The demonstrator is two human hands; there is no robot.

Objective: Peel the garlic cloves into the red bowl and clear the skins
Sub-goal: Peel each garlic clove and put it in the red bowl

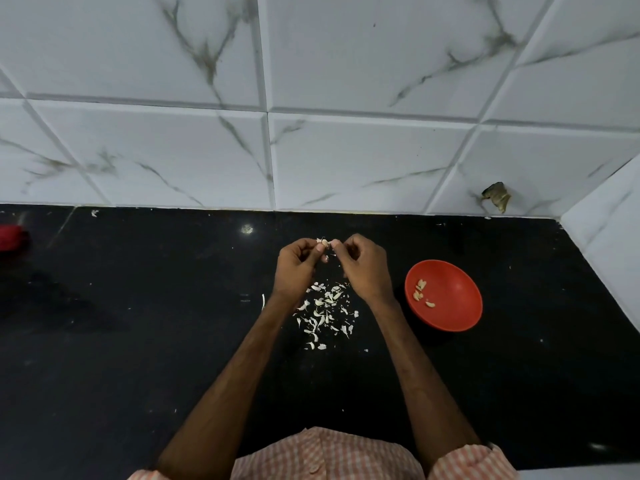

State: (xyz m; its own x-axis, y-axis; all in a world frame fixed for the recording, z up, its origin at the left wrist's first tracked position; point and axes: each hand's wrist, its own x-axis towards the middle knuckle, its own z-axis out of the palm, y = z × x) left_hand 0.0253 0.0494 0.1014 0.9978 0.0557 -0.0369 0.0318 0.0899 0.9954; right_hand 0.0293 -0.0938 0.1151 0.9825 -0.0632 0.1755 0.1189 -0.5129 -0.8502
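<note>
Checked shirt (329, 455) is seen lowest; beyond it a garlic clove (325, 242) is pinched between left hand (298, 268) and right hand (363, 268) — each grip curled tight on it. Skins (325, 313) are scattered on the black table (138, 341) beneath; peeled cloves (420, 292) lie in the red bowl (453, 289), just right.

Red object (11, 237) cut by left edge, blurred, unidentifiable; garlic clove (325, 242) mostly hidden between left grip (298, 268) and right grip (363, 268).
</note>
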